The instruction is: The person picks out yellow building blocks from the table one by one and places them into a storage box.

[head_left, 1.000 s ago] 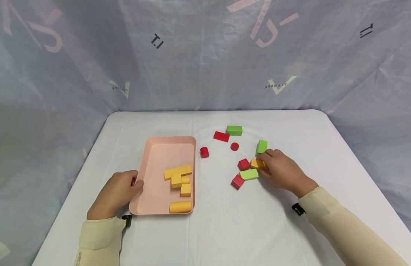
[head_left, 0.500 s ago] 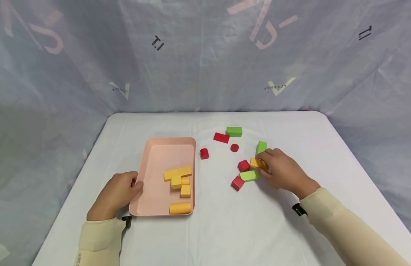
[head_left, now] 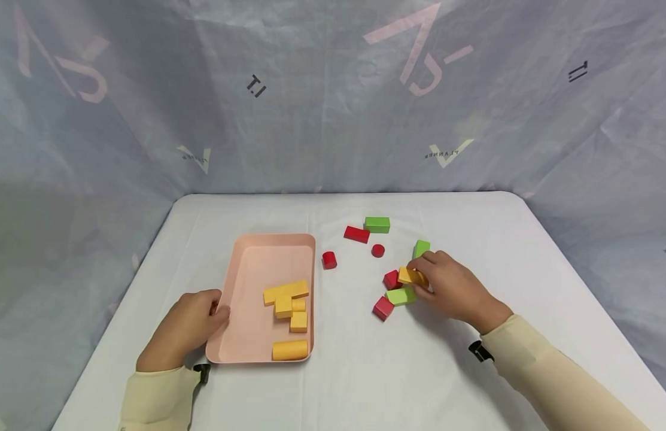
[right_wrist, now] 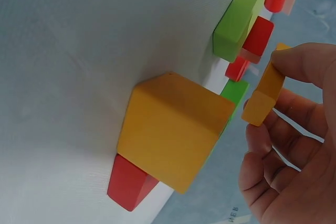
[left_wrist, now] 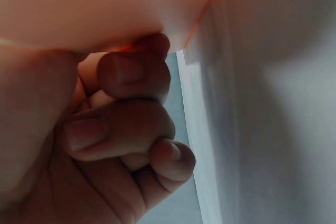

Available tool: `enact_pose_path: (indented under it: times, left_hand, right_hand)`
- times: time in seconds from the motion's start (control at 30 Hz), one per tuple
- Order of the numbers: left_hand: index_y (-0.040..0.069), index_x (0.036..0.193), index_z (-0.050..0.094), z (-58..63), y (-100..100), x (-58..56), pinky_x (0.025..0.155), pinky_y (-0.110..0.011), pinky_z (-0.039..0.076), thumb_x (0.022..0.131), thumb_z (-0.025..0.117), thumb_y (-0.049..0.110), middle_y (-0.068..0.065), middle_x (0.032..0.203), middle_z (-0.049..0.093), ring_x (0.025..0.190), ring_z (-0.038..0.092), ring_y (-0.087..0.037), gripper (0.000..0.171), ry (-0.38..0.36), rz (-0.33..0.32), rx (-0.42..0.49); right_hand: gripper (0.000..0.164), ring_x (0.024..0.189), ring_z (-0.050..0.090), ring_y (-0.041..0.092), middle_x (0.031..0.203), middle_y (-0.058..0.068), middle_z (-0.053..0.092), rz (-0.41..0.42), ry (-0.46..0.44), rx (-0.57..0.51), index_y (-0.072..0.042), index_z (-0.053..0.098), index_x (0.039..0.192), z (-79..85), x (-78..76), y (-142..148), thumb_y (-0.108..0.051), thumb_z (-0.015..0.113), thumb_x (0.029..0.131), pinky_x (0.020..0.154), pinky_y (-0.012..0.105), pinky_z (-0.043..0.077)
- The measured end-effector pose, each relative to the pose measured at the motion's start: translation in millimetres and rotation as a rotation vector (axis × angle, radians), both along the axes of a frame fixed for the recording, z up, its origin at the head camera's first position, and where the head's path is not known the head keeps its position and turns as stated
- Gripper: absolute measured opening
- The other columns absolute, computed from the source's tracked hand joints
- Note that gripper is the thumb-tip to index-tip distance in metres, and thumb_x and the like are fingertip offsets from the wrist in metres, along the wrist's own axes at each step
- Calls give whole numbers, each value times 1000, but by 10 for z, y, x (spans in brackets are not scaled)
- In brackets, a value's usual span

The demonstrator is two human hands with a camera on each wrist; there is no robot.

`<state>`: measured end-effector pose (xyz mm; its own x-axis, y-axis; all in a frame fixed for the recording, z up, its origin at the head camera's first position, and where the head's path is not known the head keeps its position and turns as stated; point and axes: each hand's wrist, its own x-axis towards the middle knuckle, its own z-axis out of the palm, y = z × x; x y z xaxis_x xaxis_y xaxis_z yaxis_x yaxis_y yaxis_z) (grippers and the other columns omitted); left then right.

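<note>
My left hand (head_left: pixel 189 323) pinches the left rim of a pink tray (head_left: pixel 262 239); in the left wrist view its fingers curl under the tray wall. Inside the tray lie several yellow blocks (head_left: pixel 286 292) and a yellow cylinder (head_left: pixel 289 350). At the right, my right hand (head_left: pixel 451 287) pinches a yellow block (right_wrist: pixel 265 90) between thumb and fingers, just off the table. Close by are two red cubes (head_left: pixel 383 308) and a light green block (head_left: pixel 400 296). The right wrist view also has a larger yellow block (right_wrist: pixel 173 129) on the table, hidden by the hand in the head view.
Farther back lie a green block (head_left: pixel 377 225), a flat red block (head_left: pixel 356 234), a red disc (head_left: pixel 378 251) and a red cylinder (head_left: pixel 330 260). Another green block (head_left: pixel 421 249) stands just beyond the right hand. Grey fabric (head_left: pixel 322 120) hangs behind the white table (head_left: pixel 343 383).
My right hand has raised the yellow block slightly and shifted it a little left, so it now overlaps the red cube in view. The head view has tilted up slightly. My left hand stays on the tray.
</note>
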<state>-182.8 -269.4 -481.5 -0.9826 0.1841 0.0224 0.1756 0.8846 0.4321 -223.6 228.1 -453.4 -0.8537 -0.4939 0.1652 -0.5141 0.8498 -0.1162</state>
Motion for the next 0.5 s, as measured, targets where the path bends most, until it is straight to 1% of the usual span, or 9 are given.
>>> enact_pose_path:
  times: [0.2,0.5]
  left_hand:
    - [15,64,46,-4,-1,2,42,-30,30,83,56,14,3,52,37,45,36,-13,22,-10,3,1]
    - [15,63,45,1,-1,-4,42,-30,29,83,56,13,2,51,35,45,34,-13,23,-15,9,11]
  right_hand:
    - [32,83,41,10,91,-7,51,16,12,-3,-20,61,106,42,9,-17,-30,72,78,65,28,48]
    - [31,83,40,9,87,-9,49,37,29,-29,-21,60,105,102,17,-55,-28,72,78,63,27,47]
